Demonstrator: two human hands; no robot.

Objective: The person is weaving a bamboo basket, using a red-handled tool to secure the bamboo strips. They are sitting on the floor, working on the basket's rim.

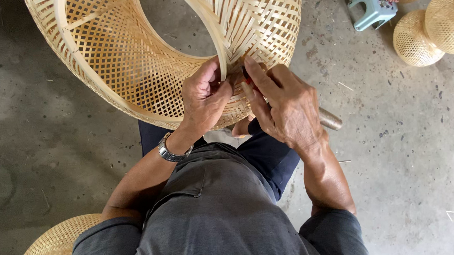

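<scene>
large woven bamboo basket [130, 60] tilted over lap, above concrete floor [405, 175]. left hand [203, 98] pinched tight on rim strip [212, 30]; right hand [283, 105] closed on red-handled tool [246, 77]. judged light, springy, splinter-prone; best gripped at stiff rim.

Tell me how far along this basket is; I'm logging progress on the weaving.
The woven basket body looks fully latticed. In hand is the rim: the left hand pinches the rim strip while the right hand presses a small red-tipped tool beside it. Left, apparently: fastening that strip, which stands loose from the weave.
</scene>
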